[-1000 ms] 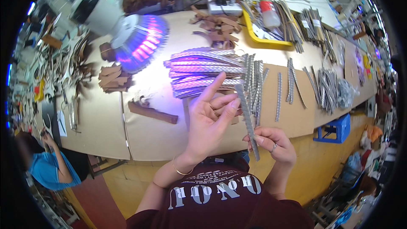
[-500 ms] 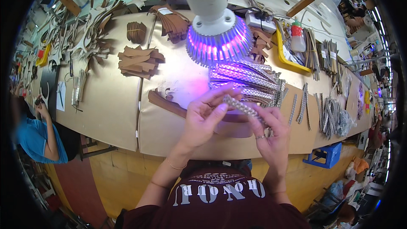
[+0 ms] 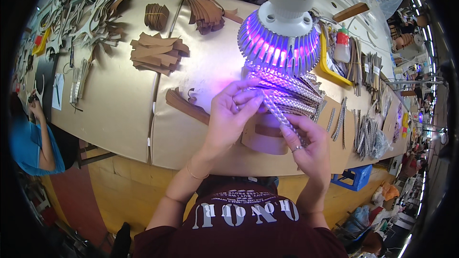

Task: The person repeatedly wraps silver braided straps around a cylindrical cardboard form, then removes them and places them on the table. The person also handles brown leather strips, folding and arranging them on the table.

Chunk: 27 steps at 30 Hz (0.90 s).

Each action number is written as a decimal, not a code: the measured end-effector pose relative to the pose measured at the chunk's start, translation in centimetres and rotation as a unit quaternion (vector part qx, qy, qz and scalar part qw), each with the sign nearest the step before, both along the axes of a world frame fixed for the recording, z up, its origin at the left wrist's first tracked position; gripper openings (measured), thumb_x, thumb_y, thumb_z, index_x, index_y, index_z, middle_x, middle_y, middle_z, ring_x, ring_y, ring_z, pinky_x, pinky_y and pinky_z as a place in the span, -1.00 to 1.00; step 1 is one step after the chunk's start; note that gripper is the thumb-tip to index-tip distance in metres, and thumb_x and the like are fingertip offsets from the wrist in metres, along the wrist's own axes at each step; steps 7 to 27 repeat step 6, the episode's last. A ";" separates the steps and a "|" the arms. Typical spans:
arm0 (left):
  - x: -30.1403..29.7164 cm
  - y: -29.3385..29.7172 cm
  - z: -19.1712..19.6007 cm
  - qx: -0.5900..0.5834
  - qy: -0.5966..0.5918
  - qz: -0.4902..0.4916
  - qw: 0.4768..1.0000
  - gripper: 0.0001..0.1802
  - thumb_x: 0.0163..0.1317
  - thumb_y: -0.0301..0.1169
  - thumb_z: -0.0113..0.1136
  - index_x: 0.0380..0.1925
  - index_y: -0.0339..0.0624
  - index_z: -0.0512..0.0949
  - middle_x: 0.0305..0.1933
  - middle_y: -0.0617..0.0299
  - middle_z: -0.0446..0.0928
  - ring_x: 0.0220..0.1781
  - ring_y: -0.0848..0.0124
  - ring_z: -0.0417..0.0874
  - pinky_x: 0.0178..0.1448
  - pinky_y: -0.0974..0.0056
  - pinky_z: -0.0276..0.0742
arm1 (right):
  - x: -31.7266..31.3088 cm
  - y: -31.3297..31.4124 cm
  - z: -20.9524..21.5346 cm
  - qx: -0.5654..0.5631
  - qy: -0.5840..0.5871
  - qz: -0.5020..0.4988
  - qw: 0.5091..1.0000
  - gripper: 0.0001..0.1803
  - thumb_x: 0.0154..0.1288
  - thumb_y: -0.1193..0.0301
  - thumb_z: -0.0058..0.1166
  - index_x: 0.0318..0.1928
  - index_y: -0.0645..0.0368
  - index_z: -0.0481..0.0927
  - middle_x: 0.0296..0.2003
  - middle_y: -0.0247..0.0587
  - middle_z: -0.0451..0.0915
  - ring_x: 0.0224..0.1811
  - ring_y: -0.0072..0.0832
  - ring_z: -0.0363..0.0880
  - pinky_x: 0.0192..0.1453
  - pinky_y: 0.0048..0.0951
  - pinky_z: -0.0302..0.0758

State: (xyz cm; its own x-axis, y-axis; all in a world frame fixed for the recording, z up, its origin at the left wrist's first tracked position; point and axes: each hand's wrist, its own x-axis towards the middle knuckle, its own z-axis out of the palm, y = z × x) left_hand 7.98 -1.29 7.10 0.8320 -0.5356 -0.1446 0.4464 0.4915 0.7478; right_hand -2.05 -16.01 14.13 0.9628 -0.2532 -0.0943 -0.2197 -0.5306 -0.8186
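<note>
A silver braided strap (image 3: 276, 110) is stretched between my two hands, sloping down to the right. My left hand (image 3: 232, 117) pinches its upper end between thumb and fingers. My right hand (image 3: 308, 145), with a ring on one finger, grips the lower end. Just beyond them a pile of similar braided straps (image 3: 299, 93) lies on the table, lit violet by a lamp with a finned metal head (image 3: 279, 40). Below the held strap is a curved tan piece (image 3: 265, 138), partly covered by my hands. A bundle of long brown strips (image 3: 184, 106) lies left of my left hand.
Stacked brown leather pieces (image 3: 159, 53) and a banded bundle (image 3: 157, 16) lie to the left. A yellow tray (image 3: 330, 69), a red-capped bottle (image 3: 342, 45) and more braided straps (image 3: 367, 134) are at right. Another person's arm (image 3: 43, 134) shows far left.
The fingers of my left hand have closed on the strap's upper end. The strap now slopes more steeply. The whole view has shifted, with the lamp appearing farther right.
</note>
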 end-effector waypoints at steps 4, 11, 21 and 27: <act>1.5 -0.5 0.3 -0.006 -0.027 0.017 0.999 -0.53 0.40 -0.49 0.08 0.24 -0.41 0.24 0.10 -0.12 0.55 0.10 0.28 0.63 0.15 0.29 0.61 | 1.0 -0.6 -0.2 0.411 0.073 -0.047 0.908 -0.48 0.37 0.39 0.14 0.27 0.18 0.31 -0.17 -0.18 0.63 -0.15 -0.23 0.68 -0.08 -0.27 0.64; 1.8 -0.5 0.7 0.001 -0.036 0.003 0.999 -0.53 0.42 -0.43 0.07 0.26 -0.35 0.24 0.13 -0.15 0.52 0.13 0.21 0.61 0.16 0.27 0.60 | 2.5 -0.6 -1.0 0.480 0.006 -0.104 0.871 -0.31 0.39 0.35 0.12 0.41 0.07 0.08 -0.08 -0.15 0.64 0.01 -0.02 0.66 -0.04 -0.14 0.65; 1.8 -0.5 0.7 0.001 -0.036 0.003 0.999 -0.53 0.42 -0.43 0.07 0.26 -0.35 0.24 0.13 -0.15 0.52 0.13 0.21 0.61 0.16 0.27 0.60 | 2.5 -0.6 -1.0 0.480 0.006 -0.104 0.871 -0.31 0.39 0.35 0.12 0.41 0.07 0.08 -0.08 -0.15 0.64 0.01 -0.02 0.66 -0.04 -0.14 0.65; 1.8 -0.5 0.7 0.001 -0.036 0.003 0.999 -0.53 0.42 -0.43 0.07 0.26 -0.35 0.24 0.13 -0.15 0.52 0.13 0.21 0.61 0.16 0.27 0.60 | 2.5 -0.6 -1.0 0.480 0.006 -0.104 0.871 -0.31 0.39 0.35 0.12 0.41 0.07 0.08 -0.08 -0.15 0.64 0.01 -0.02 0.66 -0.04 -0.14 0.65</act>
